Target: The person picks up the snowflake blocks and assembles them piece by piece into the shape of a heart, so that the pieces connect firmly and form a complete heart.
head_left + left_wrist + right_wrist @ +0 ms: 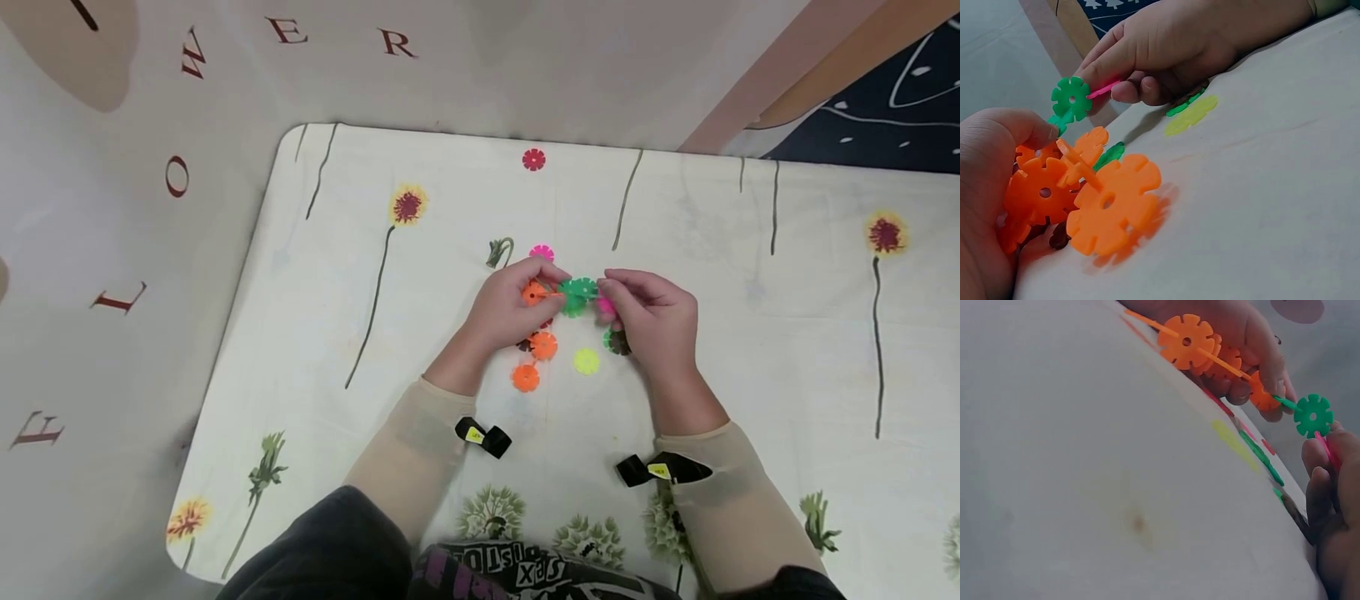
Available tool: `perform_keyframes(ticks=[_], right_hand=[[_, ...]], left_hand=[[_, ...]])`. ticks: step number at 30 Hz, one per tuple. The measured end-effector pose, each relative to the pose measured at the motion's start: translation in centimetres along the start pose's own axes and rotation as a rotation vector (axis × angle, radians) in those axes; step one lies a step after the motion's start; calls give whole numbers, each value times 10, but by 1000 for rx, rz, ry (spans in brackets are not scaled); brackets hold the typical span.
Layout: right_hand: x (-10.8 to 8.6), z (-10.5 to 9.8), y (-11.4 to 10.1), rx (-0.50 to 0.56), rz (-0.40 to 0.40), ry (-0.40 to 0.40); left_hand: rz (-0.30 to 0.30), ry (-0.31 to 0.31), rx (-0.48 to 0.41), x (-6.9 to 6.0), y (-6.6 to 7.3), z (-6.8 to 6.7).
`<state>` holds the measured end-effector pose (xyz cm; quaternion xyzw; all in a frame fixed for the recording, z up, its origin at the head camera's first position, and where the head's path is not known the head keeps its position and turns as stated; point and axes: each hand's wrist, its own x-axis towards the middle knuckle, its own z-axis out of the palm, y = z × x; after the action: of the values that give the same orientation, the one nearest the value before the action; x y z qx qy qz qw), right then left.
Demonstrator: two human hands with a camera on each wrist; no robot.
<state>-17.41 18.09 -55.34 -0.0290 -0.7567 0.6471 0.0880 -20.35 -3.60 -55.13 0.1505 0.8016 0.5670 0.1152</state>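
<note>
My left hand (pixel 513 304) grips a chain of notched plastic flower discs, several of them orange (pixel 1113 203). Its thumb and fingers pinch the chain where orange meets green. A green disc (pixel 1313 416) stands out between the two hands. Slotted into that disc's edge is a pink disc (pixel 1104 90), which my right hand (pixel 660 321) pinches between thumb and fingers. The lower orange discs (pixel 525 377) hang out beneath the left palm, close to the cloth. The left hand covers part of the chain, and the right fingers hide most of the pink disc.
On the flower-printed tablecloth (pixel 450 333) lie a yellow disc (pixel 587 361), a brown and green pair (pixel 617 342) beside the right hand, and a pink disc (pixel 542 252) beyond the left. Farther back is a red disc (pixel 533 159). Another green disc (pixel 1110 155) lies under the hands.
</note>
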Motion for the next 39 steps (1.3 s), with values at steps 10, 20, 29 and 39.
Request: perform_keyframes(ticks=[10, 20, 29, 39], right_hand=[[3, -8, -4, 100, 108, -137], [0, -7, 0, 46, 70, -137], [-5, 0, 7, -12, -78, -139], [-1, -3, 2, 90, -56, -106]], left_hand=[[-21, 11, -30, -1, 1, -1], [-19, 4, -28, -1, -1, 0], [24, 4, -48, -4, -4, -1], [23, 22, -99, -1, -2, 0]])
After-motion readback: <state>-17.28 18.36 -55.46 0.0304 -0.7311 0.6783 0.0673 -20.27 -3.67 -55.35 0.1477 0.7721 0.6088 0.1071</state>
